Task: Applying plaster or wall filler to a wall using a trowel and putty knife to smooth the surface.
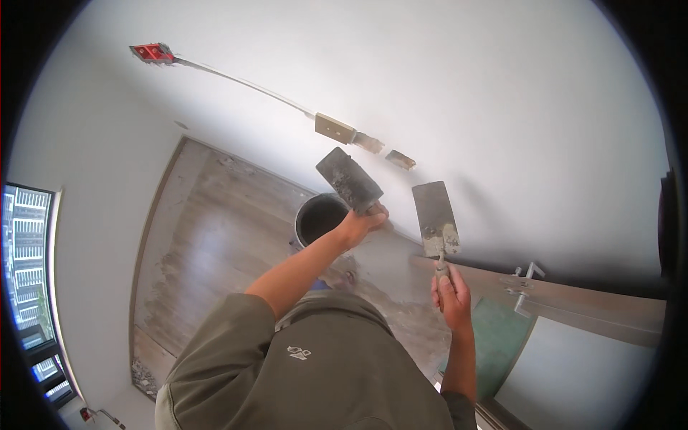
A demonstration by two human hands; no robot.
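My left hand [362, 226] is closed around the handle of a grey rectangular plastering trowel [347, 178], whose blade carries lumpy wet mortar. My right hand [454, 295] grips the wooden-looking handle of a bucket trowel [434, 213], its flat blade pointing toward the wall and smeared with pale mortar near the neck. The two blades are apart. Beyond the left trowel, a beige socket plate [334, 129] sits on the white wall [502, 93]. Two rough patches, a nearer one [400, 160] and one against the plate [368, 142], lie in line with it.
A dark round bucket [298, 223] stands on the dusty floor [215, 222] below my left forearm. A filled groove [247, 88] runs along the wall to a red electrical box [152, 53]. At right is a brown door [573, 304] with a lever handle [532, 272]; a window [29, 272] is far left.
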